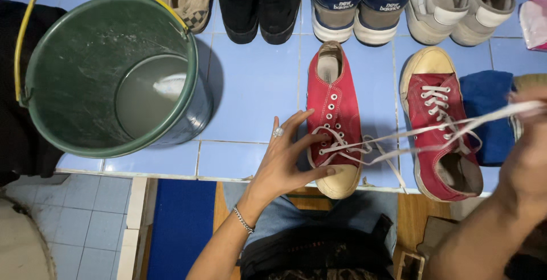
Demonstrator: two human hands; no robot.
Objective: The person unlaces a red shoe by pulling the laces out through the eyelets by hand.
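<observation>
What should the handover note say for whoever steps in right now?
Left hand: open, fingertips pressing the toe end of the left red canvas sneaker on the blue tiled ledge.
Right hand: fingers pinching the white shoelace, pulled taut to the right.
Done: upper eyelets of that sneaker are empty; lace remains only in the lower ones.
Left: the last rows there; the second red canvas sneaker is fully laced.
Green plastic bucket with water stands on the left.

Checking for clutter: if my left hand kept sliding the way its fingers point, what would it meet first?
The left hand points right, fingertips already on the nearer red canvas sneaker at its white laces. Going on, it would press into that shoe first; the second red sneaker lies beyond.
</observation>
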